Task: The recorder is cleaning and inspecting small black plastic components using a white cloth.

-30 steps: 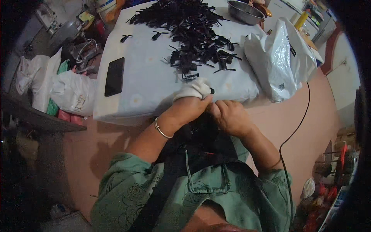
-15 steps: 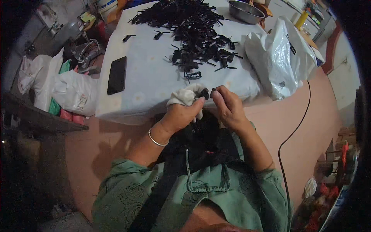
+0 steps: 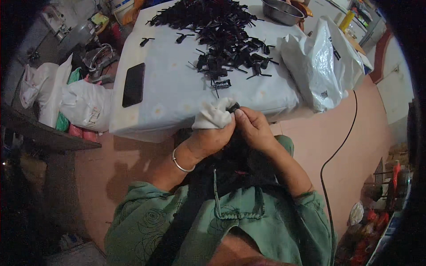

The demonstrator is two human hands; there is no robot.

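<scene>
Bag [image 3: 310, 66], white: contents hidden | left fingers [image 3: 230, 125]: clutching cloth [image 3: 212, 116] | right fingers [image 3: 244, 119]: pinching black piece [image 3: 233, 107]

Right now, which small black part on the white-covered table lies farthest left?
The small thin-pronged black part beyond the black rectangular phone; the other stray part lies right of it, closer to the heap of black parts.

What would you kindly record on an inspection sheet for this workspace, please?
Surface: table with pale, flower-dotted cover.
Job's things: pile of small black parts; one black piece in hand, beside white cloth.
Clutter: dark phone and metal bowl on the table; white plastic bag at its right edge.
Hands: left hand grips the cloth; right hand pinches the black piece.
Cables: black cable beside the right sleeve.
Surroundings: pinkish floor; white bags at left.
</scene>
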